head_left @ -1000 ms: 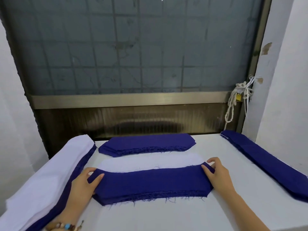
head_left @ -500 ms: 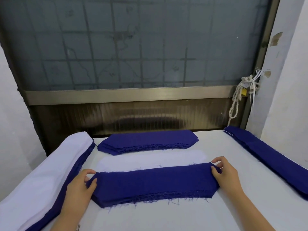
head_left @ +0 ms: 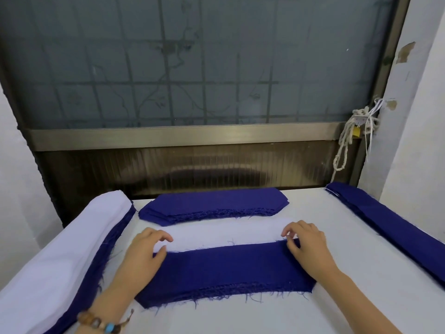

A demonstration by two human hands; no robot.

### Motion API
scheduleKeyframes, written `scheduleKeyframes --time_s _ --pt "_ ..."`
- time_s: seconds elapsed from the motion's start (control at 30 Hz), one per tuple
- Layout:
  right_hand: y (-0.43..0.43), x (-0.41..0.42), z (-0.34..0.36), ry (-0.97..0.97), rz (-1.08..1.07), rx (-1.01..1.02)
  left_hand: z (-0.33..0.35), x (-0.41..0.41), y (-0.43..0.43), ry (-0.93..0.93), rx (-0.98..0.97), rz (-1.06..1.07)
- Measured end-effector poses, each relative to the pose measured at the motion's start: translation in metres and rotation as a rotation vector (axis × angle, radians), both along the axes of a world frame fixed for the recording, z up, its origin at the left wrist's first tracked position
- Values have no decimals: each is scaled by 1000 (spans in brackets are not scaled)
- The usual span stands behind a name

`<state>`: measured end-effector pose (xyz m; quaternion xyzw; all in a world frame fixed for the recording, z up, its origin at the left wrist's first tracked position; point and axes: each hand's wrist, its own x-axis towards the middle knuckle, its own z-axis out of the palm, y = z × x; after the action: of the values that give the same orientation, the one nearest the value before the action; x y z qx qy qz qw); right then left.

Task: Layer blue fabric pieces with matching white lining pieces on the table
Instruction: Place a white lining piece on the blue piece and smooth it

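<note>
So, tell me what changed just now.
Both hands let go of the ends of the near blue stack and slid forward: left hand and right hand now curl their fingers at the white lining piece behind it. That stack and the far blue stack stayed put.

The near fabric stack point(head_left: 228, 268) is deep blue. Behind it: white lining point(head_left: 224, 233), then 1 more blue stack point(head_left: 214, 203). Left of it, white cloth point(head_left: 60, 256) edged blue; right, blue strips point(head_left: 390, 227); beyond, grey-green glass point(head_left: 192, 68), seemingly vine-patterned.
</note>
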<state>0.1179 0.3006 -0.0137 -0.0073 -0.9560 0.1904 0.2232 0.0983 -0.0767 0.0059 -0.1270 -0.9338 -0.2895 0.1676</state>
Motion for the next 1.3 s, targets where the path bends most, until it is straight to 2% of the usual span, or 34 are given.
scheduleKeyframes --time_s 0.2,0.43,0.6,0.9,1.3 --pt "-56 -57 14 -101 232 -66 7 -47 58 34 -67 -137" --pt "-114 -110 -4 -216 237 48 -19 -84 108 -10 -291 -59" --pt "-117 -116 -24 -163 178 46 -41 -89 105 -23 -275 -37" --pt "-115 -114 -24 -119 182 -40 -35 -88 106 10 -328 -32" --pt "-115 -112 -21 -109 214 -27 -27 -82 105 14 -211 -15"
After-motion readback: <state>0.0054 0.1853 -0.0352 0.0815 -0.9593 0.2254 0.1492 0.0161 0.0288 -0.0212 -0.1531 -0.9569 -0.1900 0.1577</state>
